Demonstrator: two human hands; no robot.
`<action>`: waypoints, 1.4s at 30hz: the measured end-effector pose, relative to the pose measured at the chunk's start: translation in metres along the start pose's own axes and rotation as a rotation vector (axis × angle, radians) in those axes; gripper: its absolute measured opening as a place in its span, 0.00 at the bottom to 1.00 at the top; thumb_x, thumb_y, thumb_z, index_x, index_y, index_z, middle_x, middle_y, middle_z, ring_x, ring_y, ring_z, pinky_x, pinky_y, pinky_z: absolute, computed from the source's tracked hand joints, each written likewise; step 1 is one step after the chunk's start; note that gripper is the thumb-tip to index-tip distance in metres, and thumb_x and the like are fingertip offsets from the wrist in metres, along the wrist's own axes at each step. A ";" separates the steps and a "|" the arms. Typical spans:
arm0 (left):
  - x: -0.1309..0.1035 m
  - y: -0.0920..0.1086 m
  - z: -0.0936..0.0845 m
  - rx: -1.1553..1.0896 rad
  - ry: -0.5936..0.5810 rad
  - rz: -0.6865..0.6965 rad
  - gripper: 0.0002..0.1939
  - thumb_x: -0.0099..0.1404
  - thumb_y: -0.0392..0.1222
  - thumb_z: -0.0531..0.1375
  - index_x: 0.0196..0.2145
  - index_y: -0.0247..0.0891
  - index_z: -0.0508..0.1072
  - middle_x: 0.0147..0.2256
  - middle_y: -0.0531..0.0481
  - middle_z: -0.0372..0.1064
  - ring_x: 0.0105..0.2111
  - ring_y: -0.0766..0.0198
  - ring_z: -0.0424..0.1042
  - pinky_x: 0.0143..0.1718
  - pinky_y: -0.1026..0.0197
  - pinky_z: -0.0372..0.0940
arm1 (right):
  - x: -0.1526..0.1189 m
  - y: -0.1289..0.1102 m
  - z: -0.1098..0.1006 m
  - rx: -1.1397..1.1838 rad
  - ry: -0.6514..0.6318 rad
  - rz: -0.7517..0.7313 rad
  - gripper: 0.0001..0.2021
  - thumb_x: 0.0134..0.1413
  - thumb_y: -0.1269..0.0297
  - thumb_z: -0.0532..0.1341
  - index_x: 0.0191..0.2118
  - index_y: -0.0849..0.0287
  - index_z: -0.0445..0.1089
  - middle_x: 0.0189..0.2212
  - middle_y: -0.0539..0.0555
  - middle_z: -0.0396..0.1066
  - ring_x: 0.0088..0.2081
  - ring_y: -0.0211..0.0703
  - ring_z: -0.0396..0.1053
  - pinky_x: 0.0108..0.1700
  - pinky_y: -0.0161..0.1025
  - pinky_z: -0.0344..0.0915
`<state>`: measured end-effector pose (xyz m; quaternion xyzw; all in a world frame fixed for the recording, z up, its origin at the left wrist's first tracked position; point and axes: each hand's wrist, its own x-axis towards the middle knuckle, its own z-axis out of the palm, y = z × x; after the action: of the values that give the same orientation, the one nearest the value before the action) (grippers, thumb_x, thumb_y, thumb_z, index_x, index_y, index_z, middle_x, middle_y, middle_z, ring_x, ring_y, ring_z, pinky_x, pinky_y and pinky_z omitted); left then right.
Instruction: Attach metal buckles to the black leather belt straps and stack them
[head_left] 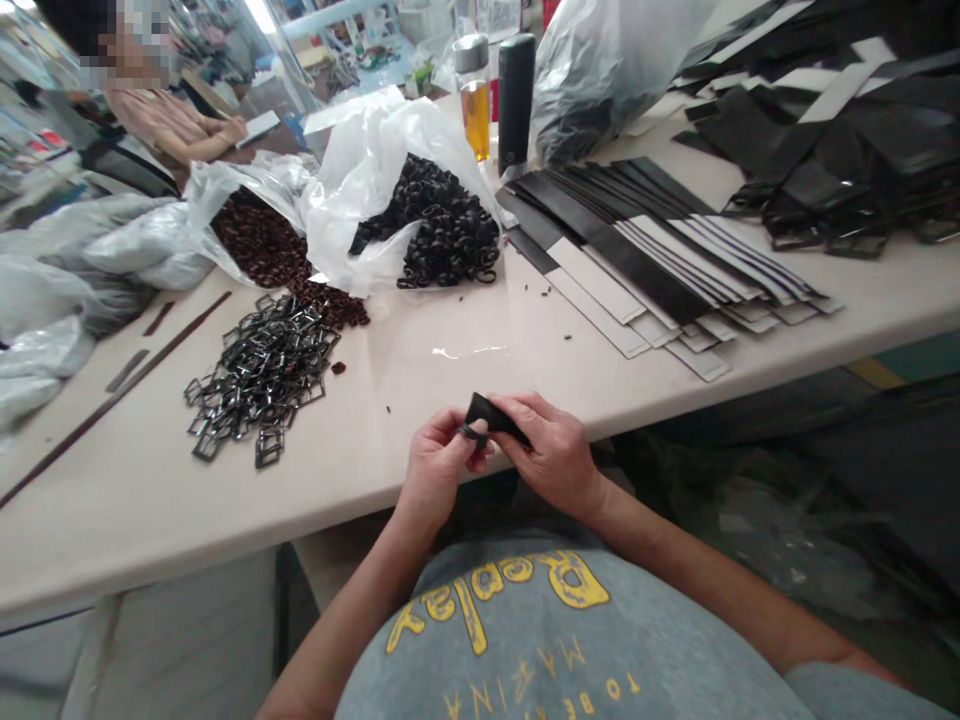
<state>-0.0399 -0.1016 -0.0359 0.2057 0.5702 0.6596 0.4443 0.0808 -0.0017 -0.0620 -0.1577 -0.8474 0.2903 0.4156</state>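
Note:
Both my hands meet at the table's front edge. My left hand (439, 455) pinches a small black loop (472, 433) beside the end of a black strap (486, 410). Wrapped round that strap is my right hand (555, 455), its fingers closed. The strap's end points up and to the left; its far part is hidden by my right hand. A pile of dark metal buckles (262, 375) lies to the left. Behind it, black loops (442, 225) spill from a white plastic bag (337, 190). Black and white straps (637, 260) lie in a row to the right.
Brown loops (259, 240) spill from another bag at the left. A glass bottle (473, 100) and a black flask (516, 105) stand at the back. More black straps (840, 150) are heaped at the right. A person (161, 120) sits at the back left.

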 end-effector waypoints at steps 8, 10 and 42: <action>0.000 0.011 -0.010 0.166 0.002 -0.011 0.10 0.54 0.43 0.71 0.33 0.37 0.80 0.26 0.53 0.76 0.20 0.73 0.68 0.24 0.68 0.65 | 0.003 0.006 -0.018 0.125 -0.024 0.050 0.08 0.63 0.73 0.61 0.45 0.59 0.76 0.38 0.56 0.79 0.40 0.43 0.77 0.44 0.39 0.73; 0.001 0.010 -0.014 0.183 -0.005 0.015 0.11 0.56 0.43 0.69 0.37 0.37 0.81 0.26 0.52 0.75 0.22 0.71 0.71 0.26 0.68 0.66 | 0.002 0.007 -0.020 0.063 -0.027 0.018 0.09 0.63 0.73 0.61 0.45 0.60 0.77 0.38 0.57 0.79 0.39 0.45 0.77 0.44 0.41 0.73; -0.001 0.006 -0.010 0.311 0.055 0.256 0.11 0.62 0.48 0.67 0.37 0.40 0.83 0.36 0.47 0.80 0.33 0.64 0.75 0.40 0.62 0.70 | 0.002 -0.004 -0.021 0.360 -0.205 0.402 0.08 0.59 0.70 0.64 0.41 0.55 0.80 0.35 0.51 0.81 0.37 0.42 0.77 0.41 0.38 0.71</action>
<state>-0.0489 -0.1079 -0.0326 0.3245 0.6464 0.6200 0.3040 0.0959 0.0040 -0.0479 -0.2162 -0.7715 0.5271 0.2831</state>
